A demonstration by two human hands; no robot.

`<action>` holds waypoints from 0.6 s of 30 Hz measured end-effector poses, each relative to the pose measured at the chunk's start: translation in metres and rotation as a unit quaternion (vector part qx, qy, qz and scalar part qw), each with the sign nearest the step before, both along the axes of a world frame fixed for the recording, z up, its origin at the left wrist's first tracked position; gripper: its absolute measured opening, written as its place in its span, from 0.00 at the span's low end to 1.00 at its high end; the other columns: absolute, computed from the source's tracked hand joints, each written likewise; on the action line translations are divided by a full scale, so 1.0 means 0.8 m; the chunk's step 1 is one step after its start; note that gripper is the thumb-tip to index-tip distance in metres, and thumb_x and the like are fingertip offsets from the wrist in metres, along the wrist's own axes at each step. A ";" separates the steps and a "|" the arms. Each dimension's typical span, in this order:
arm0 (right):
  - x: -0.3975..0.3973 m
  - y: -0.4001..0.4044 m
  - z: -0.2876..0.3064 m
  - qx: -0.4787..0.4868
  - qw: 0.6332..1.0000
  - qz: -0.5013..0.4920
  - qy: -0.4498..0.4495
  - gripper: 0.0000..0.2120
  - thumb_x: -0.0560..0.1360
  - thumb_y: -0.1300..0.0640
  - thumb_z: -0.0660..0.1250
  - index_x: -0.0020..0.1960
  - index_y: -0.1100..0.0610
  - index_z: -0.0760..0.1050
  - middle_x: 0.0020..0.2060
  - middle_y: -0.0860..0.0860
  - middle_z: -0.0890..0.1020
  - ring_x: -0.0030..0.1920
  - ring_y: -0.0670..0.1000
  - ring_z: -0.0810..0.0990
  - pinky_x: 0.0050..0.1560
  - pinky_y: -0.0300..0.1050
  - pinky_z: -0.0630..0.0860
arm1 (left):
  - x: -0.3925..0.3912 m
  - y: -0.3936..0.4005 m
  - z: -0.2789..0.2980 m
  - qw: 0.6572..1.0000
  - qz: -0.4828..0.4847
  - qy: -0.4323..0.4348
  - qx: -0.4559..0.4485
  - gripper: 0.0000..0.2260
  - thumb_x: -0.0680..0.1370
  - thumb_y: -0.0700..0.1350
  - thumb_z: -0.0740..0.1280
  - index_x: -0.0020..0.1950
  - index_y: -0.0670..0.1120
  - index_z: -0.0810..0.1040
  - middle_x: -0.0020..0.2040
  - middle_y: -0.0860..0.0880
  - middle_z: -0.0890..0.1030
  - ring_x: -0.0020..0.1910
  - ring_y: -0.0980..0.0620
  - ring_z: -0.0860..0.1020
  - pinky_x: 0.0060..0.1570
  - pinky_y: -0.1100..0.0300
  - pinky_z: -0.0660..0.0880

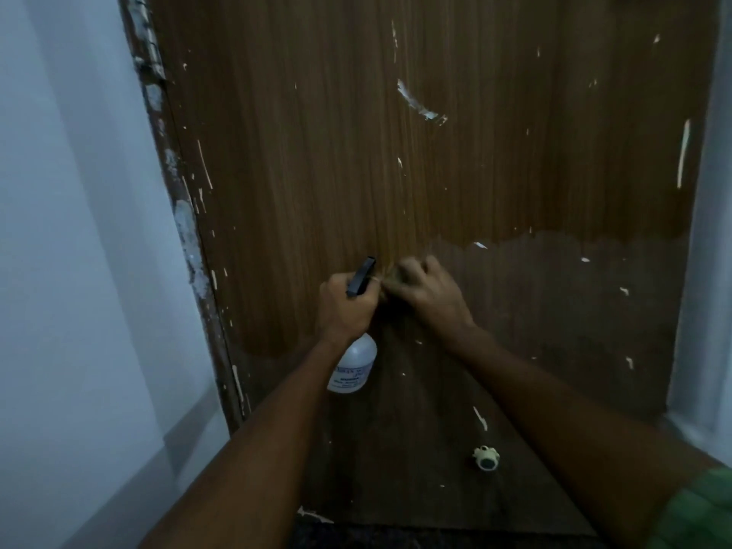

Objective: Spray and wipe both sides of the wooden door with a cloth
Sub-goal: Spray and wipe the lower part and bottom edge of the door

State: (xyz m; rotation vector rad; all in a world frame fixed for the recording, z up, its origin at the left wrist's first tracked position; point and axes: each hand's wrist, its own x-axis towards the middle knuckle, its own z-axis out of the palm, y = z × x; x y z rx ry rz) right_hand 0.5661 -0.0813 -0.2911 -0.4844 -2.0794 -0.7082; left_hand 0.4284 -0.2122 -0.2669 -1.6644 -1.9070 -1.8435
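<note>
- Your left hand [346, 307] is curled round the neck of the spray bottle [353, 366], gripping it just below the black trigger head [361, 277]; the pale bottle body with its label hangs down under your wrist
- The nozzle end points up and towards the wooden door [396, 152], close to its surface
- Your right hand [426, 289] sits just beside the left, fingers bunched against the door — the frame is blurred there, and something brownish shows under the fingers, but you cannot tell whether it is the cloth or whether the hand grips it
- The door fills most of the view, brown wood grain with pale scratches and chips; its lower part looks darker and duller than the upper part, with an uneven edge between the two
- At the left runs the worn door frame [186, 231], flaked with white, and beyond it a pale wall [71, 231]
- Low on the door sits a small pale round fitting [486, 458]
- A green sleeve [697, 509] shows at your right arm
</note>
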 end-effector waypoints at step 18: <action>0.065 0.026 0.019 -0.009 0.991 -0.033 0.130 0.27 0.75 0.48 0.73 0.73 0.49 0.74 0.68 0.57 0.73 0.59 0.62 0.72 0.49 0.53 0.77 | 0.051 0.055 0.018 0.995 -0.079 -0.051 0.037 0.11 0.83 0.43 0.69 0.43 0.38 0.80 0.33 0.41 0.79 0.25 0.53 0.77 0.24 0.61 0.74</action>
